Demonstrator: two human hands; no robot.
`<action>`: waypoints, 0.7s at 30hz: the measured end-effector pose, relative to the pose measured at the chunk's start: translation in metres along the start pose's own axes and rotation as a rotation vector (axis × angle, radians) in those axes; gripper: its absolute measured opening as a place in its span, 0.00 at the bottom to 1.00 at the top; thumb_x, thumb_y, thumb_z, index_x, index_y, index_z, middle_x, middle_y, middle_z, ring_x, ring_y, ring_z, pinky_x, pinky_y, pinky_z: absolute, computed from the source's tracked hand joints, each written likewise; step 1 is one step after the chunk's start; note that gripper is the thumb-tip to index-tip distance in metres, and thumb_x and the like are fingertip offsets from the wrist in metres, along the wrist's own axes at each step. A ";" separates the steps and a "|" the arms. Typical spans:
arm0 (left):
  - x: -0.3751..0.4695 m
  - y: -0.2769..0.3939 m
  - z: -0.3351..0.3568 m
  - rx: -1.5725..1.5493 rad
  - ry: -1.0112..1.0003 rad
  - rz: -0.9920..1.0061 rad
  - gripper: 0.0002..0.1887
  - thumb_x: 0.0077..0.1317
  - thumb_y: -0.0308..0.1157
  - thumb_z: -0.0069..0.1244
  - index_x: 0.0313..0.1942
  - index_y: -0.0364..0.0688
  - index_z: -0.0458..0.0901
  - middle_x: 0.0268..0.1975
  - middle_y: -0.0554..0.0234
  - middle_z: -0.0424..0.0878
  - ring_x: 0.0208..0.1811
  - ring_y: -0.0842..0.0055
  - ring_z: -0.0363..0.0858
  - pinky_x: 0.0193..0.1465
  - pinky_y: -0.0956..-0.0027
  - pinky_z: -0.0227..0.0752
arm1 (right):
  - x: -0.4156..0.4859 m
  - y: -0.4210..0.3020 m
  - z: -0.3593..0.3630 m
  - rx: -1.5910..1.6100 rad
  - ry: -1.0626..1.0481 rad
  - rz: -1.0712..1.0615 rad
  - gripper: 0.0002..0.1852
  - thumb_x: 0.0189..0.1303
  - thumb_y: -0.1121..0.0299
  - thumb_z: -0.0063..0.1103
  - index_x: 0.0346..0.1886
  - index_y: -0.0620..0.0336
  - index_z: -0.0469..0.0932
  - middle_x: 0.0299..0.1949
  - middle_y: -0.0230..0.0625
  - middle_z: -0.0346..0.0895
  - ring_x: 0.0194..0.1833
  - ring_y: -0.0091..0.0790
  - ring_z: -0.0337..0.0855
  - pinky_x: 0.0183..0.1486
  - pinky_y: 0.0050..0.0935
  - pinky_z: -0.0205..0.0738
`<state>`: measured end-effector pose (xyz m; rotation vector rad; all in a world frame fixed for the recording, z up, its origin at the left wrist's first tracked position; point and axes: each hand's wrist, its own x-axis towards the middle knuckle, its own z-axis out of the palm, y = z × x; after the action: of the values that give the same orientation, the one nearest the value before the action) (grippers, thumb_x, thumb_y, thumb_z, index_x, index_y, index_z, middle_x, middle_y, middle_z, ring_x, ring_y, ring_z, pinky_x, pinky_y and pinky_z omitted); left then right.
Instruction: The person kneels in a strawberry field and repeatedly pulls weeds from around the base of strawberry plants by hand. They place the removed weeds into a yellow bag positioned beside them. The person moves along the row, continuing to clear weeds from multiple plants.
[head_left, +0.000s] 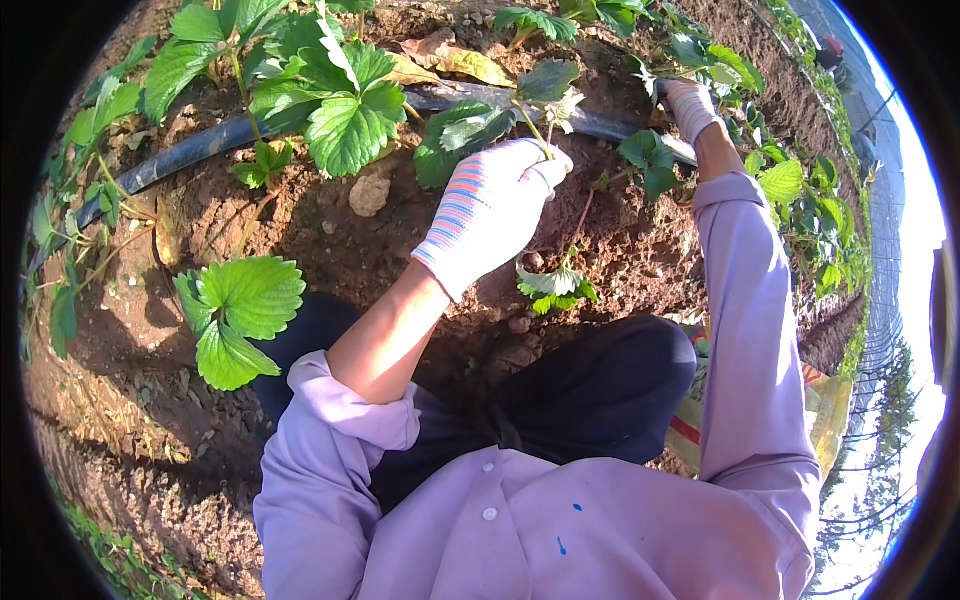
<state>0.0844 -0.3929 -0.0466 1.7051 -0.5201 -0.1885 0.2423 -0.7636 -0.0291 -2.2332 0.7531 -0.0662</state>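
My left hand (499, 206), in a striped knit glove, is closed around a strawberry stem (534, 127) just above the soil of the bed. That stem carries a green leaf (547, 79), and a pale withered leaf (564, 110) shows beside it. Farther out to the right, my right hand (688, 109) wears a matching glove and reaches in beside the black irrigation hose (609, 124) and some strawberry leaves (721, 66). Its fingers are partly hidden, and a dark edge shows at their tips; whether it grips anything is unclear.
Large strawberry plants (356, 124) grow along the hose to the left. A low leaf cluster (244, 311) overhangs my knee. A small trailing plant (556, 285) and a pale clod (370, 195) lie on the soil. Behind my right arm is a yellowish woven sack (829, 416).
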 end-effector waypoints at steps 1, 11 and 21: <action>0.001 -0.001 0.000 -0.011 0.006 0.009 0.12 0.73 0.26 0.46 0.51 0.41 0.86 0.43 0.62 0.86 0.37 0.76 0.84 0.42 0.73 0.79 | 0.002 -0.002 0.000 -0.170 -0.021 -0.043 0.08 0.58 0.62 0.65 0.30 0.55 0.82 0.26 0.32 0.79 0.27 0.30 0.76 0.30 0.32 0.72; -0.001 0.005 -0.003 -0.162 0.052 -0.010 0.12 0.74 0.28 0.46 0.50 0.37 0.86 0.38 0.63 0.86 0.35 0.79 0.82 0.40 0.75 0.76 | -0.003 -0.017 0.006 -1.475 0.015 -0.274 0.16 0.63 0.61 0.57 0.46 0.60 0.87 0.50 0.45 0.87 0.51 0.40 0.87 0.55 0.36 0.78; -0.002 0.008 -0.001 -0.285 0.036 -0.105 0.14 0.75 0.36 0.50 0.50 0.35 0.86 0.39 0.63 0.87 0.37 0.81 0.84 0.41 0.75 0.77 | -0.119 0.005 -0.051 0.554 0.156 0.021 0.08 0.63 0.75 0.61 0.43 0.66 0.82 0.33 0.42 0.84 0.26 0.33 0.86 0.23 0.28 0.82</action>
<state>0.0812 -0.3924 -0.0394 1.4551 -0.3580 -0.2934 0.1283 -0.7357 0.0246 -1.7047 0.7335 -0.3939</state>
